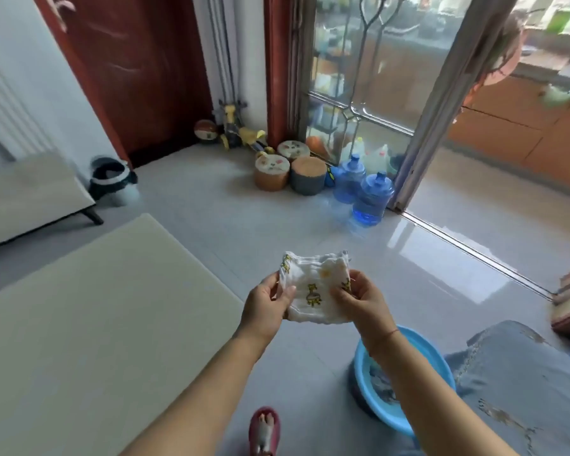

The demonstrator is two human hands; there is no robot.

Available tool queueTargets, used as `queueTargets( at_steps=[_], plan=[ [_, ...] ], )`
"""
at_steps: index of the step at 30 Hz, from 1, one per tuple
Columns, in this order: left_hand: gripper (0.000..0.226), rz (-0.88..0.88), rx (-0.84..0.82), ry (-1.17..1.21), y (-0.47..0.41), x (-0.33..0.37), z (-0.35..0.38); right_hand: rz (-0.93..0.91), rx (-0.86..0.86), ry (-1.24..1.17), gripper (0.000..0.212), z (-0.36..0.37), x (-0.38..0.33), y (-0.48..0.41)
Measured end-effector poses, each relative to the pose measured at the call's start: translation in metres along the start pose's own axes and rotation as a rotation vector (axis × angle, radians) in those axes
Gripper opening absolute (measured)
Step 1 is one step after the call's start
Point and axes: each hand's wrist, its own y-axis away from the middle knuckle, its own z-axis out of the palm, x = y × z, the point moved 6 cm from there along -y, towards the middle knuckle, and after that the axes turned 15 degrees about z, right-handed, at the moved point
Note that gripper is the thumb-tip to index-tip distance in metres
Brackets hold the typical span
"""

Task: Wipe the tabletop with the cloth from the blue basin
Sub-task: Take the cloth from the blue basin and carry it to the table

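Cloth: you hold the white cloth (313, 287) with yellow animal prints spread out between your two hands, in the air above the floor tiles, just toward 6 o'clock from the middle of your view. It touches neither the counter nor the basin.
Left hand: your left hand (265, 307) is clamped on the cloth's 9 o'clock edge, with the thumb on top and the fingers curled beneath.
Right hand: your right hand (362, 302) pinches the cloth's 3 o'clock edge, its fingers bunched on the fabric. A thin red string circles that wrist.
Blue basin: the blue basin (425, 350) sits on the floor at 5 o'clock, partly hidden under your right forearm. Its contents are too blurred to tell.
Counter: the pale beige counter (96, 340) fills the 8 o'clock part of your view, well apart from the cloth.
Floor at 6 o'clock: a foot in a dark red slipper (264, 429) stands between the counter and the basin.
At 4 o'clock: grey patterned fabric (524, 383) lies just beside the basin.
At 1 o'clock: two blue water bottles (374, 199) stand by the glass door's frame, with three round stools (272, 172) beside them at 12 o'clock.
At 10 o'clock: a dark bin (109, 177) stands near the red-brown door (139, 70).
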Motion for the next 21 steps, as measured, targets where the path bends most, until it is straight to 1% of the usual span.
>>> queueTargets(
  at_steps=[6,12,18,21],
  plan=[
    [0.022,0.009,0.312,-0.085,0.092,0.025,-0.131,0.005,-0.282,0.204,0.022,0.136,0.023,0.042],
    [0.019,0.015,0.607,-0.152,0.205,0.052,-0.262,-0.021,-0.543,0.35,0.023,0.286,0.048,0.117],
    [0.023,0.014,0.81,-0.201,0.333,0.076,-0.375,-0.034,-0.757,0.408,0.027,0.417,0.096,0.22],
    [0.023,0.009,0.857,-0.226,0.396,0.084,-0.423,-0.012,-0.813,0.394,0.025,0.466,0.127,0.273]
  ],
)
